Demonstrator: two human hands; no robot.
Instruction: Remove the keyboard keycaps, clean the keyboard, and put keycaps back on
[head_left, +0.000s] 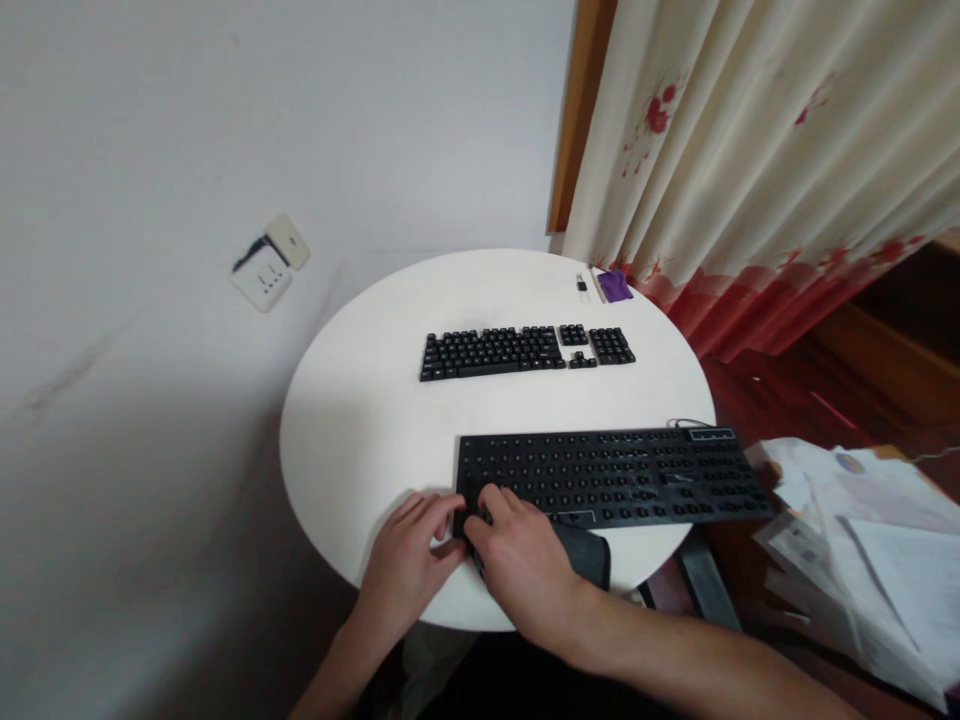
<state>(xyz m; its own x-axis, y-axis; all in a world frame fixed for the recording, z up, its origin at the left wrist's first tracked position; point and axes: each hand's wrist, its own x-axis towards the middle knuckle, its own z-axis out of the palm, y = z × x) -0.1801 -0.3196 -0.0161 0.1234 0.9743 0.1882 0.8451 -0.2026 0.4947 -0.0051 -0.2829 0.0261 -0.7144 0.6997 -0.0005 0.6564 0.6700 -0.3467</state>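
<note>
A black keyboard with its keycaps off lies near the front edge of a round white table, small switches showing in rows. At its lower left corner, my left hand grips the edge, thumb and forefinger bent around the corner. My right hand is closed over the same corner, fingers curled down. Whatever is between its fingertips is dark and mostly hidden. Farther back, loose black keycaps are laid out in keyboard order. Under my right wrist a dark mat shows partly beneath the keyboard.
At the table's back right lie a purple packet and a small tool. A wall with a socket stands at left, a flowered curtain at right. Papers and plastic bags are piled right of the table.
</note>
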